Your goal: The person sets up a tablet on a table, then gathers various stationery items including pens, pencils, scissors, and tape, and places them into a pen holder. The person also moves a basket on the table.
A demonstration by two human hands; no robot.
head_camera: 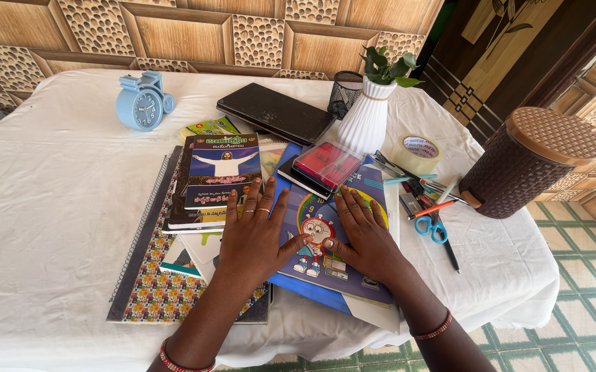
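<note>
**Both palms flat on a blue picture book**

Nearest the lens, two forearms with red bangles are seen. The left hand (255, 231) and right hand (361, 234) are laid open, fingers spread, nothing clasped, on the blue picture book (325, 258) at the table's near edge, atop a spread of books. The book is judged thin, light, floppy and glossy-slick; it is best taken by its free right edge. Its upper part is covered by a red-lidded box (327, 165). The lower sheets beneath cannot be made out.
</note>
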